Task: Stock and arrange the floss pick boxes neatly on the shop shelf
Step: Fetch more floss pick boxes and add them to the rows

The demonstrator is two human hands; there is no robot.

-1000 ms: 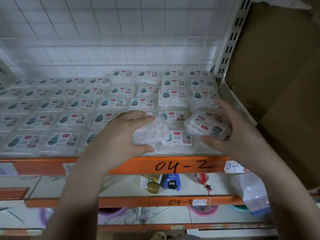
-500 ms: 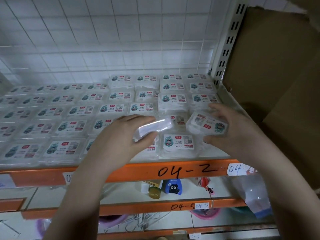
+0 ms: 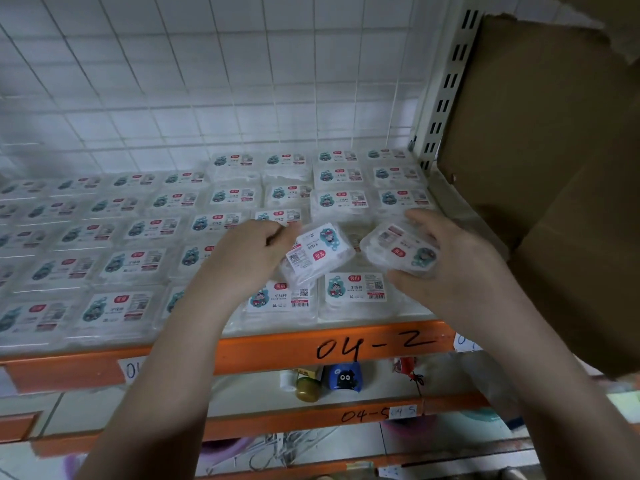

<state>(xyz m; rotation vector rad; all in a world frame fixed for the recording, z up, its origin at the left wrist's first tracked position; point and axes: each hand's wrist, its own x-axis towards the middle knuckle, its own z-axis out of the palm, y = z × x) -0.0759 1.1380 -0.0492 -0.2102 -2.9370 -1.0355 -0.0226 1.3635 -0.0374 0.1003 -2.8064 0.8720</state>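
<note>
**Two floss pick boxes held above the stocked shelf**

A clear floss pick box is grasped by the left hand, with the fingers curled round its left edge. The box is tilted, label up and turned sideways, and is held above the near rows at the right part of the shelf.

A second floss pick box is grasped by the right hand; the thumb is placed at its near edge and the fingers are wrapped over its far right side. This box is also tilted and is held just right of the first, the two being close but apart.

Below both hands, rows of identical boxes are laid flat, labels up, across the shelf, whose orange front rail is marked "04-2". A white wire grid stands behind the rows. A cardboard carton is seen at the right, beside the slotted upright.
</note>
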